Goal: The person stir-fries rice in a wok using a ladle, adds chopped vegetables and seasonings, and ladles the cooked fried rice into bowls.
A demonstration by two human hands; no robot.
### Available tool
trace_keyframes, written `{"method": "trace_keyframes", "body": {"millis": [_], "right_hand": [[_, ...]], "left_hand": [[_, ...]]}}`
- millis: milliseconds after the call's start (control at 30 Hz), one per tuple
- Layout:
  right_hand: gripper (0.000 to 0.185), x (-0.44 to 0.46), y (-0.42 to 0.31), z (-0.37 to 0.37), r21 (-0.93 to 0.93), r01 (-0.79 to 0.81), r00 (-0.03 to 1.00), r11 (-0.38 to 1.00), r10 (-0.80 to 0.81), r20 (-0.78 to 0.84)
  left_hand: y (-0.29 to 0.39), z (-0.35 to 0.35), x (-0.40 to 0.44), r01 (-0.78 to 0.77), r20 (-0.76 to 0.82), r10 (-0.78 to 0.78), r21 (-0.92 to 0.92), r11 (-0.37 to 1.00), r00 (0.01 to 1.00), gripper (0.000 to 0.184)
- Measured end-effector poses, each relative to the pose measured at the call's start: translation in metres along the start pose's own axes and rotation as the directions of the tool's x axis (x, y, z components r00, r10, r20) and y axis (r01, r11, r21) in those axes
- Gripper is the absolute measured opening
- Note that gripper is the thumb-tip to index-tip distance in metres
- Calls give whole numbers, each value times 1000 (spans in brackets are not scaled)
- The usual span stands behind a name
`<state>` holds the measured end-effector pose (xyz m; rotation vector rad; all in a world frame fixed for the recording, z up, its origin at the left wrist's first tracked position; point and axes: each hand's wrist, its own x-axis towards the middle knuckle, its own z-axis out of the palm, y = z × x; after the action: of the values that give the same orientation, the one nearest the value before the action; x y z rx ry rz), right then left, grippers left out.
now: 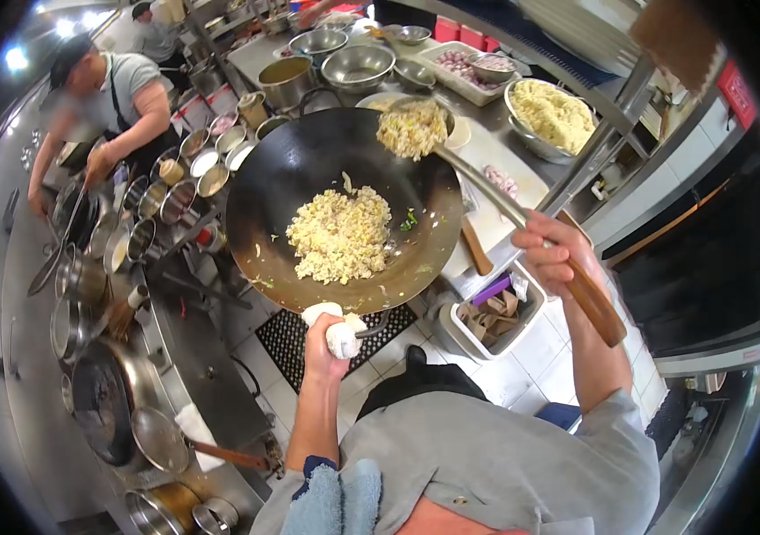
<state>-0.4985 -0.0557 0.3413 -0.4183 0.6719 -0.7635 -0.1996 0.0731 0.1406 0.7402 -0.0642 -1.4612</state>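
My left hand (328,343) is closed around a white cloth (342,341) wrapped over the handle of a large dark wok (264,178). The wok hangs in front of me, tilted so its inside faces me. A mound of fried rice (340,234) lies in it, with bits of green stuck to the metal. In my right hand (554,254) is the wooden handle of a long wok ladle (496,194). The ladle's bowl is heaped with fried rice (412,129) and sits over the wok's far right rim. What lies beneath the ladle is partly hidden.
To the left, a co-worker (126,98) stands at the stove counter, near several small ingredient pots (177,201). A strainer (161,439) rests lower left. Behind the wok are metal bowls (358,67) and a bowl of yellow food (551,116). A bin (496,321) stands below right.
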Motion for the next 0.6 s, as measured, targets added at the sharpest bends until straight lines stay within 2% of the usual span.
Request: {"method": "trace_keyframes", "body": {"millis": [33,133,167,200,267,333,400,433,533,600], "right_hand": [[21,5,-8,-2,-36,45,998,998,-43,52],[24,28,-33,-6,-202,122,988,972,-138,-66],[30,43,-36,-22,-307,123,989,944,-143,-44],[47,55,-31,-33,-457,142,978,878,-196,-72],[61,78,-5,-60,-691,133,930,711,-330,-161],[63,88,26,-71,-961,-43,870,275,-462,-171],[62,111,56,-120,-984,99,739,-145,-652,170],[62,102,57,-102,-998,22,762,-52,-645,50],[60,99,63,-95,-994,-67,761,-85,-648,4],[60,103,67,-100,-994,-24,721,-108,-690,57]], "left_hand": [[2,7,0,-11,-28,11,-3,1000,1000,7],[4,20,-2,-18,-139,20,16,1000,990,5],[4,26,-6,-45,-189,42,-10,999,981,5],[3,14,-6,-54,-183,47,-35,998,982,6],[6,-10,-19,8,-123,-10,-23,1000,992,12],[6,-20,-33,29,-206,-35,-30,999,978,15],[3,-27,-51,-19,-228,4,-65,998,974,17],[5,-26,-60,-13,-243,2,-46,999,970,16],[2,-43,-82,-11,-309,-3,-46,999,951,15],[-3,-57,-93,-18,-329,-2,-58,998,944,14]]}}
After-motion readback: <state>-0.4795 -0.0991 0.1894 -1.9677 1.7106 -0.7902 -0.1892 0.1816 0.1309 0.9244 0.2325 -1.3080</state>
